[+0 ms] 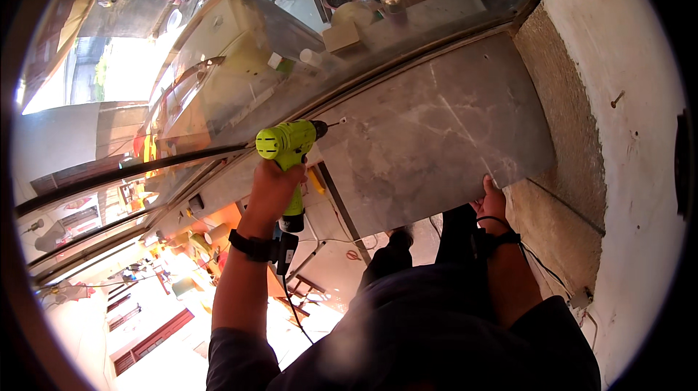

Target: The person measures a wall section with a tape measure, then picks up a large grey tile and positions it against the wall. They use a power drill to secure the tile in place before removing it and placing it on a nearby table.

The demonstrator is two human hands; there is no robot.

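Green drill (pixel 286 139), flat veined slab (pixel 429 140)

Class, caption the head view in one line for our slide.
Left hand grips a green drill, bit pointing toward a gray board, while the right hand holds one side of it.

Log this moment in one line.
left hand: grips green drill | right hand: at edge of panel | drill bit: pointing at panel

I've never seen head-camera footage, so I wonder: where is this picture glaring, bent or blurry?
In the head view, glare bleaches the lower left; the edge of the white wall bows; a hazy smudge veils the dark shirt; the green drill looks fairly sharp.
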